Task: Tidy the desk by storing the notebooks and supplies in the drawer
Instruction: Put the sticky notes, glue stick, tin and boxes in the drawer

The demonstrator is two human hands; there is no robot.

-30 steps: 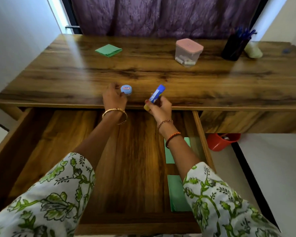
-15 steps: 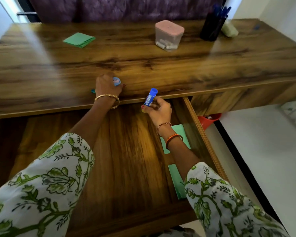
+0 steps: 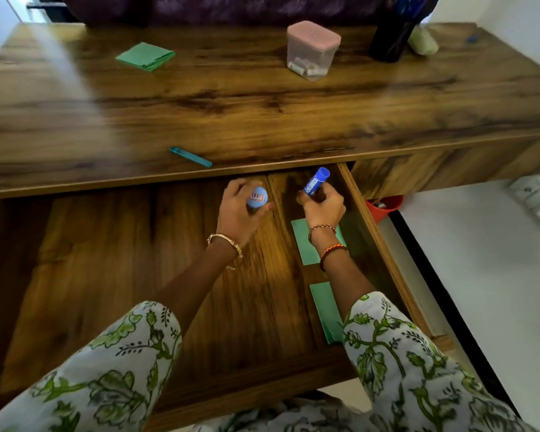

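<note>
The wide wooden drawer point(image 3: 113, 275) is pulled out below the desk point(image 3: 262, 113). My left hand point(image 3: 240, 210) holds a small round light-blue container point(image 3: 257, 198) over the drawer's back part. To its right, my right hand point(image 3: 323, 205) grips a blue glue stick point(image 3: 316, 181), cap pointing up toward the desk edge. Two green notebooks lie in the drawer along its right side, one point(image 3: 306, 241) under my right wrist and one point(image 3: 326, 310) nearer me. A teal flat stick-like item point(image 3: 190, 157) lies near the desk's front edge.
On the desk stand a green folded paper pad point(image 3: 145, 56), a clear box with a pink lid point(image 3: 312, 49), a dark pen holder point(image 3: 392, 35) and a pale roll point(image 3: 423, 42). A red bin point(image 3: 384, 205) sits on the floor right of the drawer.
Both hands have come off the desk edge and down over the open drawer, carrying the round container and the glue stick. The teal item on the desk is now uncovered.
</note>
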